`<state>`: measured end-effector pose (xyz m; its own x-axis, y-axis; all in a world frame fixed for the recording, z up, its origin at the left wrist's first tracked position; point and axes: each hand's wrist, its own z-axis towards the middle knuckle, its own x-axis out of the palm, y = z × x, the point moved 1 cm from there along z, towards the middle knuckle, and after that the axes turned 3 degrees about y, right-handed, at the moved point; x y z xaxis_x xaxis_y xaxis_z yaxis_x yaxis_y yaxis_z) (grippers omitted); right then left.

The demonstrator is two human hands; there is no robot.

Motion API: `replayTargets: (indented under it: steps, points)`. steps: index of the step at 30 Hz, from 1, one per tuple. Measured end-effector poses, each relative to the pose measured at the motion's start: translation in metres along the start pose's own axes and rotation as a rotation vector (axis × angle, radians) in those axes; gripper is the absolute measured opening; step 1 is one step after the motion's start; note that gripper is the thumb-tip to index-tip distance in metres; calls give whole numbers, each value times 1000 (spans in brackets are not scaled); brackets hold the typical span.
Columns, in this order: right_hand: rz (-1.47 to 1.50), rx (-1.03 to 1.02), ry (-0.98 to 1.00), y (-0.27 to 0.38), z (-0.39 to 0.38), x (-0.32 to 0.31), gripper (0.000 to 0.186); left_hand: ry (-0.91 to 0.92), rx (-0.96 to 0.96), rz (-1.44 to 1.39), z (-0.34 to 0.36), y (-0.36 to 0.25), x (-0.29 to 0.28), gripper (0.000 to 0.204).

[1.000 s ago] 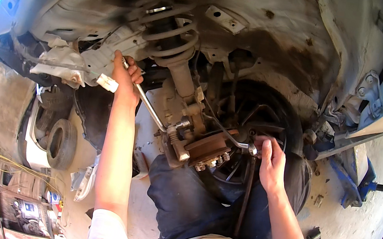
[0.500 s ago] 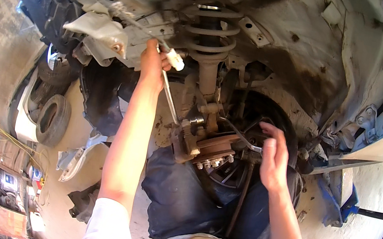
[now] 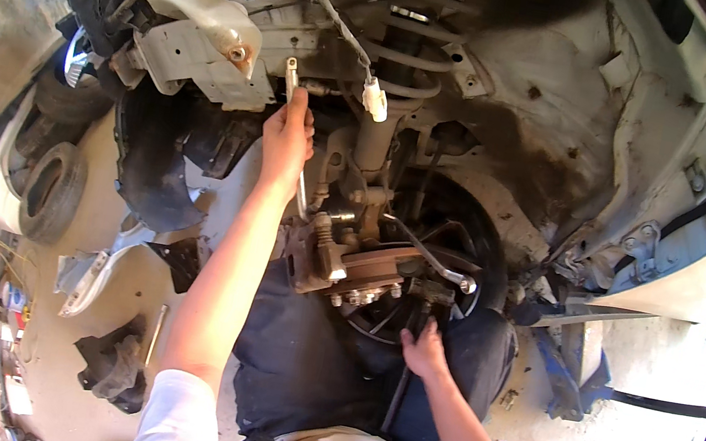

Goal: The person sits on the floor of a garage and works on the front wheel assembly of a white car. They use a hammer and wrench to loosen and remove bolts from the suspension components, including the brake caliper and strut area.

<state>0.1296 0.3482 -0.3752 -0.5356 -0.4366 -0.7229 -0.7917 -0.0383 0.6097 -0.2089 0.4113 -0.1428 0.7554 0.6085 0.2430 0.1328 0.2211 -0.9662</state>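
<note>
My left hand (image 3: 289, 141) is closed round a long chrome wrench (image 3: 292, 77), whose ring end sticks up above the fist while its lower end reaches the rusty brake assembly (image 3: 300, 263). A second wrench (image 3: 430, 256) rests across the steering knuckle, its free end pointing right, with no hand on it. Below that lies a hammer (image 3: 432, 291), its head beside the brake disc (image 3: 381, 273) and its handle running down between my legs. At the hammer's handle is my right hand (image 3: 427, 352), thumb and fingers apart; whether it touches the handle is hard to tell.
Above stands a coil spring strut (image 3: 377, 137) inside the wheel well. A white connector (image 3: 375, 99) hangs from a wire near my left hand. A wheel (image 3: 498, 234) lies behind the disc. A blue stand (image 3: 569, 375) is at right; a tyre (image 3: 53, 191) and loose car parts lie left.
My right hand has left the second wrench's free end and moved down to the hammer's handle. My left hand keeps its wrench; the hanging connector is now apart from it. The view has shifted.
</note>
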Motion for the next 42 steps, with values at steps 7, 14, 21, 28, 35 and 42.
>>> replayTargets:
  steps: [7,14,21,28,35,42]
  points:
    - [944,526,141,11,22,-11,23,-79,158,97,10,7,0,44]
    - [987,441,34,22,-30,-115,41,-132,246,260,5,7,5,47]
    - [573,131,-95,114,-86,-264,44,-140,238,300,-1,2,1,43]
    - [50,-439,-184,144,-81,-280,40,-151,257,287,1,6,5,35]
    - [104,-27,55,195,-78,-298,42,-161,293,270,-1,6,4,31]
    - [228,-69,-189,168,-69,-296,46,-151,275,266,2,11,1,33]
